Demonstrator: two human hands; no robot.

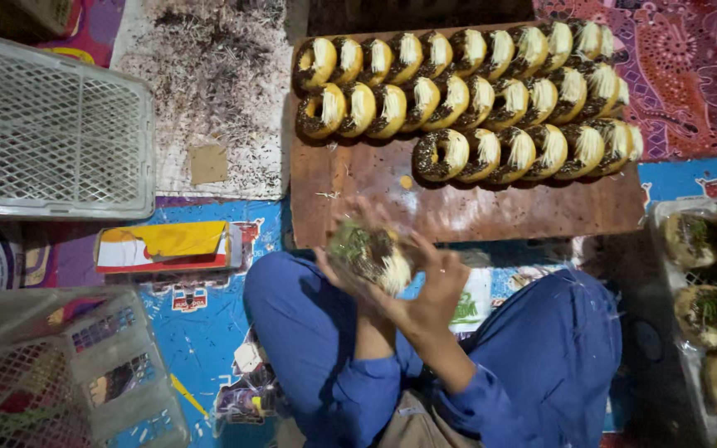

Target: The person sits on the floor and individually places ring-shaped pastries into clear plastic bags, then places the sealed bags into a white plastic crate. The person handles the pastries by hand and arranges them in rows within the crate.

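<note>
Both hands hold one donut (371, 255) in a clear plastic wrapper above my lap. It is topped with chocolate sprinkles and white shreds. My left hand (348, 224) is blurred at the donut's upper left. My right hand (435, 290) cups its lower right side. Beyond them, a brown board (466, 207) carries three rows of several overlapping donuts (466, 91) with the same toppings. My crossed legs in blue trousers (309, 332) fill the lower middle.
A white mesh crate (51, 124) stands at the left, another mesh basket (43, 373) at the lower left. A tray of wrapped donuts (711, 307) sits at the right edge. A white sheet strewn with sprinkles (209, 91) and a yellow-red packet (168, 246) lie on patterned mats.
</note>
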